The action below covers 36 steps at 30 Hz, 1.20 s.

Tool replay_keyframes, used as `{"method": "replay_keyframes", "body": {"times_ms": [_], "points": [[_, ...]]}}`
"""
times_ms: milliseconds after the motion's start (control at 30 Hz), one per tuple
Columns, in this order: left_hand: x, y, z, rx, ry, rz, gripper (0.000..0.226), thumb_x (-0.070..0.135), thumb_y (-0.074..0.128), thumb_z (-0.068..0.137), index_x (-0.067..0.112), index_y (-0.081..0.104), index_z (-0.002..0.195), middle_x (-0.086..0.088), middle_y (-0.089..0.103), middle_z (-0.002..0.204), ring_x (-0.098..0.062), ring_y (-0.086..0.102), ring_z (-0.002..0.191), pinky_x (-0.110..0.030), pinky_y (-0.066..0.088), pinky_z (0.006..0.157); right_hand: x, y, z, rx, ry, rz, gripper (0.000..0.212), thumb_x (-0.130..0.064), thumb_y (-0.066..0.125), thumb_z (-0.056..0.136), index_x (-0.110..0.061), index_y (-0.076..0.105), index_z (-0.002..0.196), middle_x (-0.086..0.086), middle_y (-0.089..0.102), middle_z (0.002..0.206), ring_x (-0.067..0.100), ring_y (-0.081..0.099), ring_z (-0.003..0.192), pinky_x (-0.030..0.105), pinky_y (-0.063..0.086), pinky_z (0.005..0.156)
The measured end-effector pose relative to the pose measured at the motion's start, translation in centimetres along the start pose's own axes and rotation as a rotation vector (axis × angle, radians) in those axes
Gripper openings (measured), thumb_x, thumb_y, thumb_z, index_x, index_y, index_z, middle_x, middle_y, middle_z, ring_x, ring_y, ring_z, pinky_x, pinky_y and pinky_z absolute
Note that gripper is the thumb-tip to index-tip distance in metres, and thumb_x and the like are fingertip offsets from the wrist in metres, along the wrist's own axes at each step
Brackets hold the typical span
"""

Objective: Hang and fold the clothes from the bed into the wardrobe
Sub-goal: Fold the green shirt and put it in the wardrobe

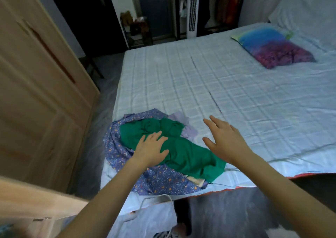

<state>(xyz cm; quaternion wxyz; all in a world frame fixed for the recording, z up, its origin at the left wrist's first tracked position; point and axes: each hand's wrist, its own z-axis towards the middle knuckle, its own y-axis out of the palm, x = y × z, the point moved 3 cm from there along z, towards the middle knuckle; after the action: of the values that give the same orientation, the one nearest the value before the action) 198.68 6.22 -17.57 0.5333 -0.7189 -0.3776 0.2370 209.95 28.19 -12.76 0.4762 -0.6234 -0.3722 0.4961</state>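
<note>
Clearly the green garment (181, 152) was the thing to deal with first: it lay crumpled on top of a small pile at the near left corner of the bed (236, 96). Under it spread a blue floral cloth (160, 179), and a pale lilac piece (185, 127) peeked out at its far edge. We judged the green one light, soft and limp, likely to sag and slide rather than keep any shape, and in no way fragile. Its long axis ran diagonally, from the far left down toward the near right, where a flatter end reached almost to the bed's edge. We could not tell collar from hem in that heap. To lift it cleanly we would have pinched it along one edge or at two corners, best at the bunched far end, and shaken it out before folding or hanging.

Our left hand (152, 150) rested flat on the green cloth, its fingers straight and spread, gripping nothing. Our right hand (223, 139) hovered just beside the garment over the bare sheet, fingers apart and relaxed, also holding nothing.

A white hanger (156, 197) showed at the near edge of the bed, just below the floral cloth. The wooden wardrobe (36, 92) stood at our left, and a coloured pillow (272, 47) lay far off to the right.
</note>
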Motion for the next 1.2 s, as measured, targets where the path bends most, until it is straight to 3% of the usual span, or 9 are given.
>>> {"method": "replay_keyframes", "body": {"times_ms": [367, 500, 633, 733, 900, 1033, 1100, 1200], "points": [[-8.7, 2.3, 12.5, -0.055, -0.111, -0.180, 0.058, 0.053, 0.043, 0.095, 0.029, 0.036, 0.147, 0.004, 0.024, 0.159, -0.020, 0.026, 0.143, -0.043, 0.024, 0.115, -1.2, 3.9, 16.4, -0.140, -0.064, -0.006, 0.060, -0.041, 0.048, 0.096, -0.025, 0.027, 0.150, 0.000, 0.024, 0.159, 0.020, 0.030, 0.142, 0.038, 0.032, 0.111], [-11.9, 4.2, 17.1, -0.162, -0.163, -0.218, 0.054, 0.051, 0.043, 0.096, 0.024, 0.040, 0.143, 0.001, 0.039, 0.149, -0.023, 0.038, 0.134, -0.041, 0.038, 0.104, -2.3, 5.9, 20.9, -0.195, -0.097, -0.015, 0.053, -0.033, 0.052, 0.094, -0.022, 0.036, 0.144, 0.000, 0.036, 0.150, 0.022, 0.038, 0.135, 0.037, 0.038, 0.103], [-14.2, 7.2, 19.8, -0.286, -0.221, -0.305, 0.056, 0.049, 0.045, 0.095, 0.024, 0.037, 0.144, -0.004, 0.043, 0.145, -0.027, 0.043, 0.130, -0.041, 0.041, 0.102, -3.0, 8.9, 23.9, -0.291, -0.139, -0.031, 0.056, -0.034, 0.052, 0.092, -0.022, 0.035, 0.144, -0.001, 0.039, 0.146, 0.024, 0.043, 0.128, 0.039, 0.043, 0.098], [-15.4, 9.6, 21.5, -0.354, -0.259, -0.362, 0.059, 0.050, 0.046, 0.094, 0.025, 0.034, 0.146, -0.006, 0.043, 0.145, -0.028, 0.042, 0.130, -0.043, 0.041, 0.103, -3.4, 10.9, 26.4, -0.353, -0.178, -0.026, 0.058, -0.034, 0.052, 0.090, -0.022, 0.035, 0.145, -0.001, 0.040, 0.144, 0.026, 0.046, 0.125, 0.041, 0.044, 0.096], [-16.5, 11.8, 24.5, -0.420, -0.308, -0.328, 0.053, 0.044, 0.052, 0.092, 0.025, 0.045, 0.141, -0.005, 0.039, 0.147, -0.028, 0.032, 0.137, -0.041, 0.033, 0.107, -3.7, 13.4, 30.8, -0.403, -0.240, -0.017, 0.057, -0.033, 0.053, 0.090, -0.021, 0.038, 0.144, -0.001, 0.043, 0.143, 0.023, 0.045, 0.127, 0.038, 0.046, 0.096], [-17.5, 14.1, 25.6, -0.357, -0.437, -0.341, 0.064, 0.034, 0.066, 0.079, 0.024, 0.040, 0.136, -0.006, 0.033, 0.147, -0.030, 0.021, 0.142, -0.043, 0.026, 0.114, -3.8, 15.8, 33.7, -0.475, -0.258, 0.040, 0.056, -0.030, 0.054, 0.089, -0.022, 0.041, 0.142, 0.002, 0.047, 0.139, 0.026, 0.049, 0.124, 0.038, 0.045, 0.097], [-17.8, 14.9, 25.9, -0.311, -0.488, -0.276, 0.063, 0.030, 0.068, 0.076, 0.024, 0.040, 0.132, -0.003, 0.038, 0.141, -0.028, 0.028, 0.138, -0.041, 0.026, 0.113, -4.0, 17.2, 34.8, -0.537, -0.281, 0.078, 0.059, -0.030, 0.053, 0.088, -0.021, 0.037, 0.144, 0.003, 0.045, 0.141, 0.027, 0.049, 0.125, 0.040, 0.046, 0.098], [-18.5, 16.0, 26.4, -0.343, -0.496, -0.133, 0.042, 0.021, 0.056, 0.086, 0.028, 0.050, 0.126, 0.000, 0.052, 0.131, -0.025, 0.040, 0.129, -0.045, 0.021, 0.116, -4.4, 19.2, 36.5, -0.596, -0.314, 0.135, 0.061, -0.026, 0.053, 0.090, -0.018, 0.033, 0.147, 0.004, 0.039, 0.146, 0.026, 0.045, 0.129, 0.040, 0.044, 0.101]]}}
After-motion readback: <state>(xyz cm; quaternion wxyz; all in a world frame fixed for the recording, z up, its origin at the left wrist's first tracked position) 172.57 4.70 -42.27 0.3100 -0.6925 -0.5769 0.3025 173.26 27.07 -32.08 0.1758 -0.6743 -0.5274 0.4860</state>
